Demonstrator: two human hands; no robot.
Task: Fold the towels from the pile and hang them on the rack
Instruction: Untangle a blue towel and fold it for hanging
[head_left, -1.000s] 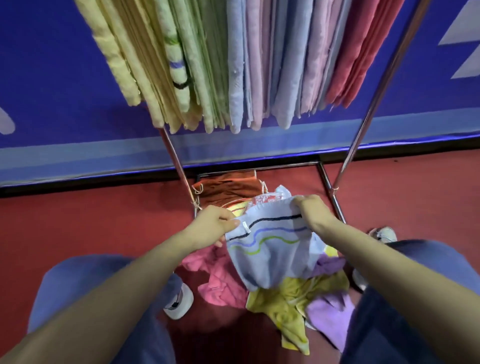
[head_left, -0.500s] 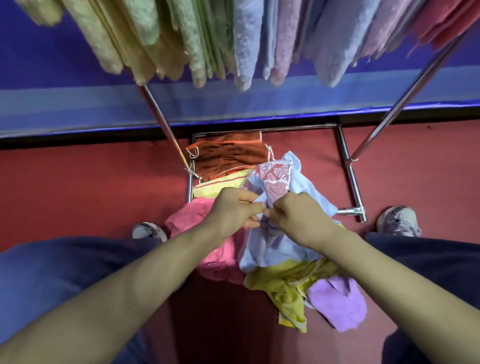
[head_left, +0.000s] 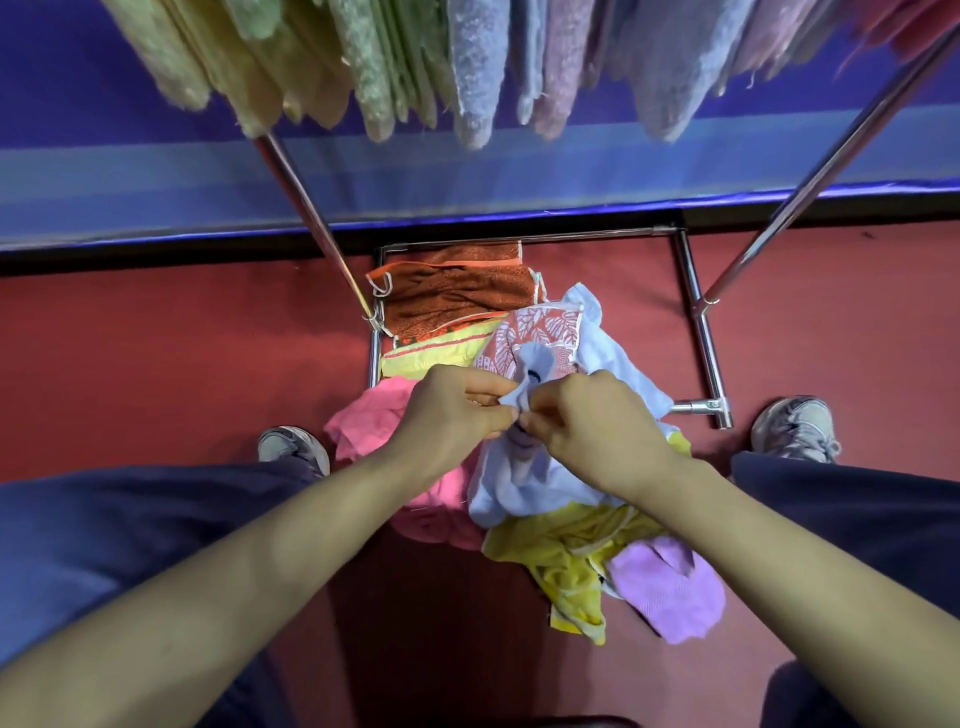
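Surface: red carpeted floor (head_left: 156, 364), bounded at the far edge by a blue wall panel (head_left: 104, 156) with a dark strip at its foot. A metal rack (head_left: 698, 332) stands on the floor against that edge. The person's two shoes (head_left: 291, 449) are planted either side of the towel pile.

Change: one second ago the hands were apart, holding the white towel (head_left: 524, 483) spread with its striped face showing. Now the left hand (head_left: 457, 410) and right hand (head_left: 592, 421) meet, touching, each with its fingers curled and pinching the same bunched edge of the white towel. The rest of it hangs down onto the pile.

Holdings: the rack's upper bar carries a close row of hanging towels (head_left: 467, 78) in yellow, green, pale blue and pink. Inside its base frame an orange towel (head_left: 457, 296) lies on the floor, with a red leaf-print towel (head_left: 545, 332) just beside it. The pile at the near edge of the frame holds a pink towel (head_left: 363, 431), a yellow towel (head_left: 566, 561) and a purple towel (head_left: 670, 592).
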